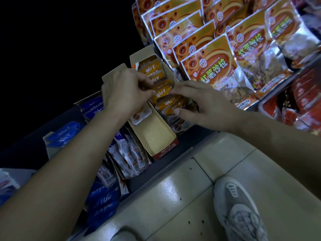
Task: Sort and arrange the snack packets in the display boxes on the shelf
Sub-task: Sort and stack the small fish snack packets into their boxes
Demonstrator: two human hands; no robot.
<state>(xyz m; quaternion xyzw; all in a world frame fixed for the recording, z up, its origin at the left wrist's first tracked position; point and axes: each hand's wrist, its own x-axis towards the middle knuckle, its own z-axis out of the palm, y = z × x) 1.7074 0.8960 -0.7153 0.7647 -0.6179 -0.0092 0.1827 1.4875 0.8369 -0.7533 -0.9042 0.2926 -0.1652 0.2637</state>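
My left hand (121, 87) has its fingers (147, 92) curled, pinching the left edge of an orange packet (162, 93) that stands above a row of orange packets (151, 70) in their display box (139, 54). My right hand (196, 101) lies flatter: its fingers (180, 89) reach nearly straight to the packet's right edge, thumb out over the lower packets.

Just in front sits a second cardboard box (156, 136), its bare bottom showing, with one white packet (141, 115) at its far end. Both boxes stand on a dark shelf (173, 153). Blue packets (92, 108) fill the boxes to my left, silver ones (128, 153) lean beside the bare box, and big orange bags (208, 66) are stacked at the right, above red packs (304, 101). Below are pale floor tiles (225, 162) and my grey shoe (243, 214). Beyond the shelf, the upper left is black.
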